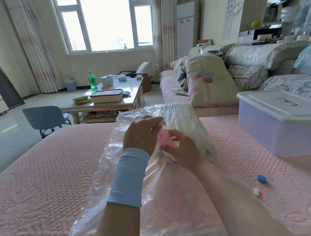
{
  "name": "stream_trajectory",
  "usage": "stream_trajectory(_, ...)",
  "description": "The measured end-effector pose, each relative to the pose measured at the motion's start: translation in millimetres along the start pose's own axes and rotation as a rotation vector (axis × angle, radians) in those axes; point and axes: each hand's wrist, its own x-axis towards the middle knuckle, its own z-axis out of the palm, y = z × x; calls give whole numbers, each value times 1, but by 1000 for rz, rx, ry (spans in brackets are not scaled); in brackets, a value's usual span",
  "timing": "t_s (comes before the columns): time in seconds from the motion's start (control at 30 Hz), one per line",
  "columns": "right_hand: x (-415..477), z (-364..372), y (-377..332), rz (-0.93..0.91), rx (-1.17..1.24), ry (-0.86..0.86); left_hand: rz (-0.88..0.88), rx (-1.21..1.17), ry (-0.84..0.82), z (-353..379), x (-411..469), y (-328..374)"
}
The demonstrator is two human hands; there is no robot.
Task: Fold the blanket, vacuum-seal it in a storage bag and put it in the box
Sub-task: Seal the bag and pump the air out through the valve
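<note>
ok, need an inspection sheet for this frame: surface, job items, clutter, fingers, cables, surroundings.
Surface: pink quilted cover, everything below lies on it.
Job's things: clear storage bag holds the white blanket at its far end; box stands to the right, lid on.
Clutter: blue cap and small white piece loose on the cover, right of the bag.
Fingers: left hand and right hand both grip a pink object over the bag.
Cables: nothing seen.
Surroundings: coffee table with green bottle, blue chair, sofa with pillows.

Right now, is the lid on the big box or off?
On. The white lid sits flat over the purple box, covering its whole top.
</note>
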Motion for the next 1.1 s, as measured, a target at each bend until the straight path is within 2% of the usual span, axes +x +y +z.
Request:
stream_trajectory(0.13,-2,-2,-2,2,15,7,105,-14,486,-26,13,5)
stream_trajectory(0.2,-3,-2,-2,5,9,1,119,1,584,-19,9,4)
stream_trajectory(0.27,-5,-1,-2,0,2,-2,124,-18,454,-2,-5,2)
stream_trajectory(0.33,-6,-2,-2,-4,-18,-10,51,-48,166,15,-19,1)
stream_trajectory(0.37,-7,-2,-3,-5,-28,-16,20,-60,74,18,-22,0)
stream_trajectory(0.4,-7,-3,-4,-7,-32,-17,13,-70,68,16,-22,0)
stream_trajectory(0.43,-7,-3,-5,-9,-31,-12,32,-74,129,11,-19,0)
stream_trajectory(0.57,-7,-6,-7,-19,-45,-10,149,-29,568,-21,3,1)
stream_trajectory(0.63,-8,-7,-7,-18,-80,-14,144,-58,637,-21,3,0)
stream_trajectory(0.67,-8,-7,-7,-18,-97,-14,131,-74,588,-14,-3,1)
stream_trajectory(0.77,-9,-6,-8,-12,-102,-32,46,-91,164,14,-23,-1)
stream_trajectory(0.8,-10,-5,-8,-12,-100,-37,29,-106,87,17,-26,-2)
stream_trajectory(0.87,-9,-5,-9,-14,-87,-25,35,-107,170,11,-22,-3)
stream_trajectory(1.0,-7,-6,-8,-2,-43,-8,140,-21,610,-24,-1,1)
stream_trajectory(1.07,-6,-7,-6,-6,-47,-21,161,-46,696,-27,1,2)
stream_trajectory(1.1,-6,-6,-5,-8,-49,-26,160,-44,685,-22,-1,3)
